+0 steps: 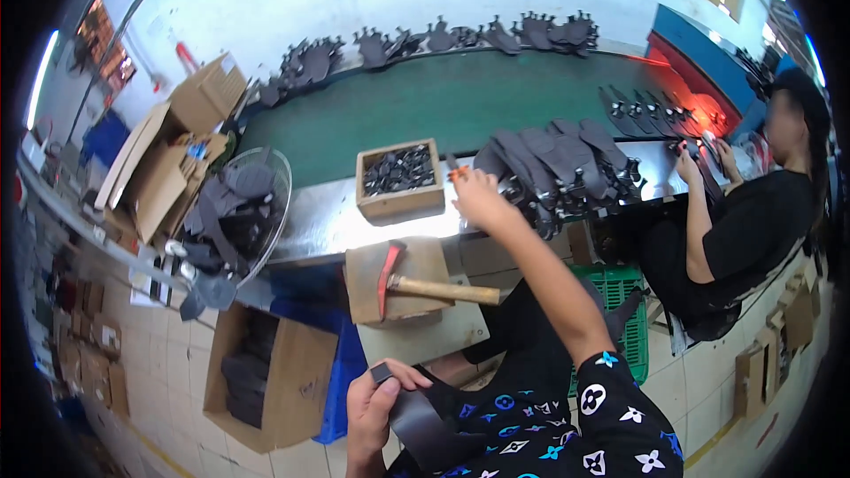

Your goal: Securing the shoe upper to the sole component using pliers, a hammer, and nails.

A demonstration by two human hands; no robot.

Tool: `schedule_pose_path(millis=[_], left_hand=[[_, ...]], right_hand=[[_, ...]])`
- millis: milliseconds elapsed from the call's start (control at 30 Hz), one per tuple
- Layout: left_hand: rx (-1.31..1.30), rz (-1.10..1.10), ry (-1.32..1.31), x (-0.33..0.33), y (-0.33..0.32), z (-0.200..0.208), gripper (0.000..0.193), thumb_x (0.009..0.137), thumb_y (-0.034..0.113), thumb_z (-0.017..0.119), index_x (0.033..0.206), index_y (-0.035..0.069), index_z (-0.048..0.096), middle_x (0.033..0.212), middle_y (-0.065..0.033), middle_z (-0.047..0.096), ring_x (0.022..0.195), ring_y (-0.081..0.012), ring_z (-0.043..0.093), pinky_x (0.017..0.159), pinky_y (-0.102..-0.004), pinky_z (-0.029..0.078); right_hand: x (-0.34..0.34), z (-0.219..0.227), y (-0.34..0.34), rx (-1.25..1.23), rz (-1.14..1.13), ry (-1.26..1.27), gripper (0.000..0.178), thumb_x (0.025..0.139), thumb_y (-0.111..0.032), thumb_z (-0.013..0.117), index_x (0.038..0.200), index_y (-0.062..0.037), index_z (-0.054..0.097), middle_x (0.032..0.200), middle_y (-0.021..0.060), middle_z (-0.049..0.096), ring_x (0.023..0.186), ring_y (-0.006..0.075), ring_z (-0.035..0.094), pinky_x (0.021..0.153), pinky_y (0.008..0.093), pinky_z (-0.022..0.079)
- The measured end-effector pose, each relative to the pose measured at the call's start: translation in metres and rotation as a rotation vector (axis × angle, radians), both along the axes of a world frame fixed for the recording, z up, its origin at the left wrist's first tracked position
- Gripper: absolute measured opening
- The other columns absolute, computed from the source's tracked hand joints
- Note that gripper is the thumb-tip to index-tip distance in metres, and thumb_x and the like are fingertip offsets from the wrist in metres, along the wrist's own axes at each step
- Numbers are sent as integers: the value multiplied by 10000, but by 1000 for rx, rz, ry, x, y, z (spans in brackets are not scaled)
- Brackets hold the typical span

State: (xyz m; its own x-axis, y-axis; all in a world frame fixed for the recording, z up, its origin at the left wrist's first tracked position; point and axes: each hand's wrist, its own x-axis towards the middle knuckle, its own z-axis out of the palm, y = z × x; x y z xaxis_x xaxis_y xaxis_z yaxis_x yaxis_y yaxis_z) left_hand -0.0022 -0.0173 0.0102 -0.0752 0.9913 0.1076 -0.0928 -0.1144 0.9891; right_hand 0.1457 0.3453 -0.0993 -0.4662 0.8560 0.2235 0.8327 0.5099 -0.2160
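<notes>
My left hand (372,403), low in front of my body, is closed on a dark grey strap piece (425,434) with a small black block-like end by the fingers. My right hand (482,199) reaches to the bench edge, its fingers closed around a small orange-handled tool (458,174); the tool's exact kind is unclear. Just left of it stands a wooden box (398,204) of small black parts (397,170). A hammer (438,289) with a red head and wooden handle lies on a worn block (359,270) before me.
Dark grey strapped pieces (549,159) are piled right of my hand, with more along the green conveyor's (425,97) far edge. A wire basket (283,204) and cardboard boxes (208,93) stand left. A co-worker (753,221) sits right, near a green crate (633,283).
</notes>
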Motion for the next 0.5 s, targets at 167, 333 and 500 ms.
schedule_pose_path(millis=[167, 333, 500], left_hand=[[250, 525, 229, 24, 52, -14, 366, 1003, 312, 464, 929, -16, 608, 970, -159, 654, 951, -242, 609, 892, -363, 460], [233, -220, 417, 85, 161, -19, 810, 994, 611, 433, 1428, -71, 398, 1461, -246, 454, 1397, -372, 397, 1176, -411, 259], [343, 104, 974, 115, 289, -88, 388, 864, 170, 722, 1182, -24, 613, 1154, -189, 640, 1048, -357, 608, 953, -463, 441]], right_hand=[[55, 74, -195, -978, 590, 876, 473, 972, -267, 638, 1369, -26, 546, 1247, 96, 606, 1059, 140, 585, 879, 307, 491], [165, 36, -296, -857, -52, 1339, 277, 951, -176, 704, 1152, -7, 615, 808, -51, 593, 722, 10, 524, 618, 190, 411], [290, -90, -274, -448, -561, 1233, 157, 1014, -129, 580, 1100, 2, 592, 863, -35, 604, 790, 29, 546, 707, 202, 457]])
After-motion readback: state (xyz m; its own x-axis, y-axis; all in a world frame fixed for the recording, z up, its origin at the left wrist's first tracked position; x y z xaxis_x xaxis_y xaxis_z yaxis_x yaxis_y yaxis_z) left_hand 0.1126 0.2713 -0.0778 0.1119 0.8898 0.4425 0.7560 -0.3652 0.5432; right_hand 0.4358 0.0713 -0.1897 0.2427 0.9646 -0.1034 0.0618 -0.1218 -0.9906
